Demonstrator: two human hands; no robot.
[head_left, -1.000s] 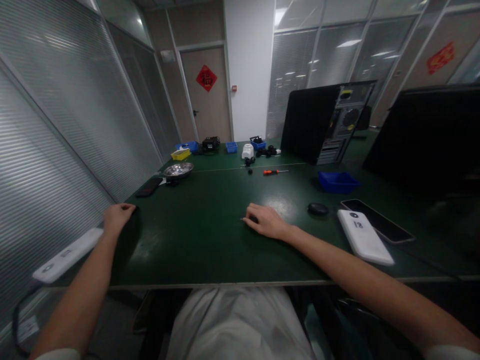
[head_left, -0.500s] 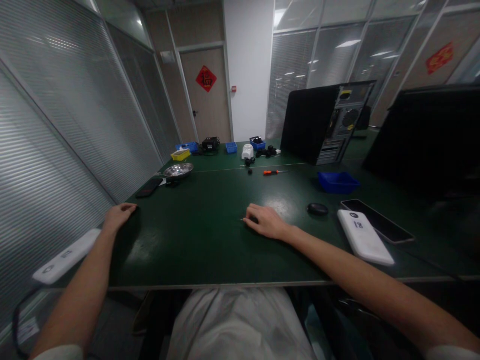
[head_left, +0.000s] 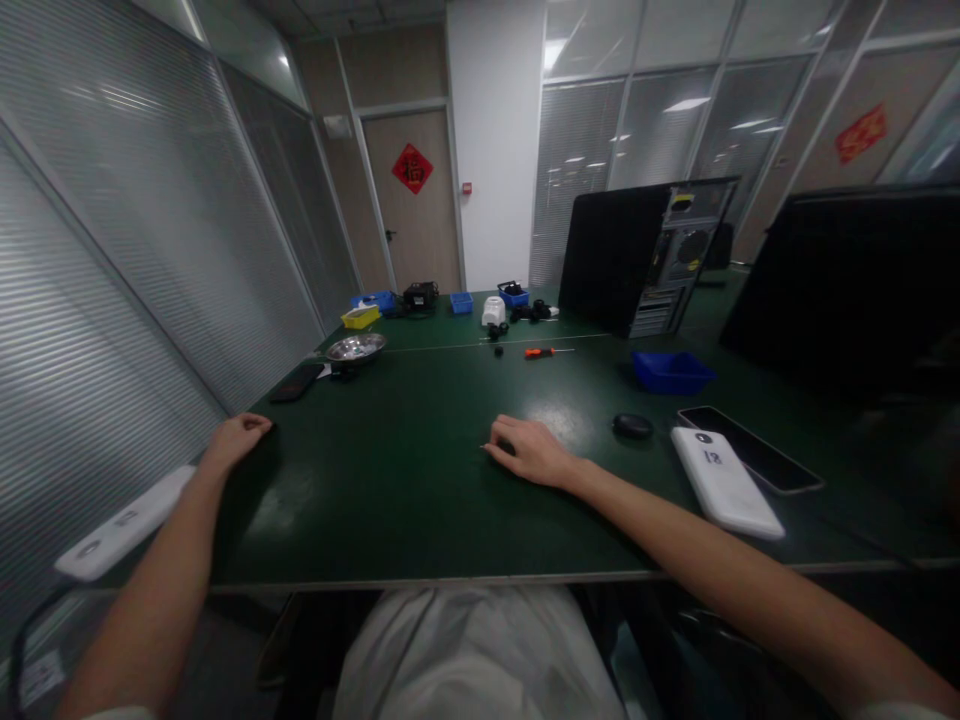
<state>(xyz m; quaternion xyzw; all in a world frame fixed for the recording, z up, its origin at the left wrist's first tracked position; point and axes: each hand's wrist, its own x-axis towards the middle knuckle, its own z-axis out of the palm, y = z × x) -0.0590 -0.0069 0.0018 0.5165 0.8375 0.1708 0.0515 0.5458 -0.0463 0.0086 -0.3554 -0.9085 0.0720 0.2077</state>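
My right hand (head_left: 531,450) rests on the green table with its fingers curled together. A tiny pale tip pokes out beyond the thumb and forefinger; the rest of whatever is pinched there is hidden. At the table's left edge lies my left hand (head_left: 240,440), closed, thumb against the fingers; what it holds, if anything, I cannot make out. A black phone (head_left: 298,383) lies just beyond that hand. Further off, an orange-and-black screwdriver (head_left: 540,353) points right, with a small black piece (head_left: 499,351) to its left. To the right of my right hand sits a black computer mouse (head_left: 632,426).
A metal bowl (head_left: 357,348) stands far left, and a blue tray (head_left: 672,372) right. White power banks (head_left: 726,482) lie at both sides, one against a phone (head_left: 780,465). A computer case (head_left: 645,258) stands behind. Small black parts (head_left: 534,311) lie by a white device (head_left: 493,312).
The whole view has tipped slightly, so the table sits a little lower in the picture. Both hands keep the same pose and place on the table.
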